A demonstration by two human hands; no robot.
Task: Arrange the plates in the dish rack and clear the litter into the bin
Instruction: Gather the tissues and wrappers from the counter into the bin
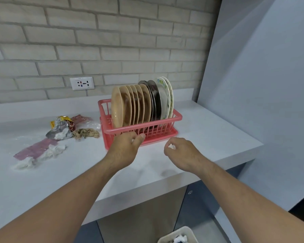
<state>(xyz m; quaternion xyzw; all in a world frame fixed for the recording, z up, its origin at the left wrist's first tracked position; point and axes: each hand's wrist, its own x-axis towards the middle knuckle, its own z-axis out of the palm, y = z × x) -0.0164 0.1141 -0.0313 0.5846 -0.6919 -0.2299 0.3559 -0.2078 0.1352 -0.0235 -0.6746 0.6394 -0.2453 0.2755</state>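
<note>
Head — left hand (125, 149) (at rack (165, 128) rim)

A white power socket (82, 83) sat low on the pale brick wall (95, 41). Below ran a white countertop (209, 130), with grey cabinet doors (205, 204) underneath and a plain grey wall (261, 85) at the right.

Plates (140, 104) stand in rack (144, 131), litter (60, 132) left

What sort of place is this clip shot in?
Probably a kitchen: a dish rack full of plates on a white counter, a wall socket behind, a bin below.
</note>
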